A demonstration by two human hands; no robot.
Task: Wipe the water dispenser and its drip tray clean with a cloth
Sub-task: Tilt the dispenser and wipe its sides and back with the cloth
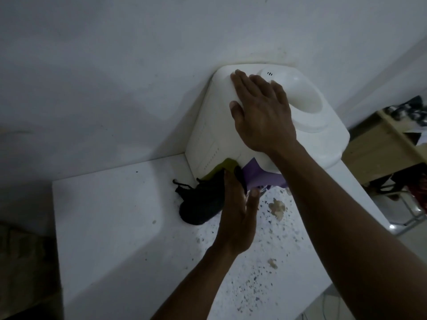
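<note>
Atop dispenser (208,139) (smooth, rounded): right hand (263,116)

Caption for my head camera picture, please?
The right hand rests on the water dispenser; left hand holds a cloth against its lower side.

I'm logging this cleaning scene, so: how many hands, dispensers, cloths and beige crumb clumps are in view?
Hands: 2, left hand and right hand
Dispensers: 1, the water dispenser
Cloths: 1, a dark cloth with a yellow-green part
Crumbs: 2 beige clumps
Total: 6
</note>
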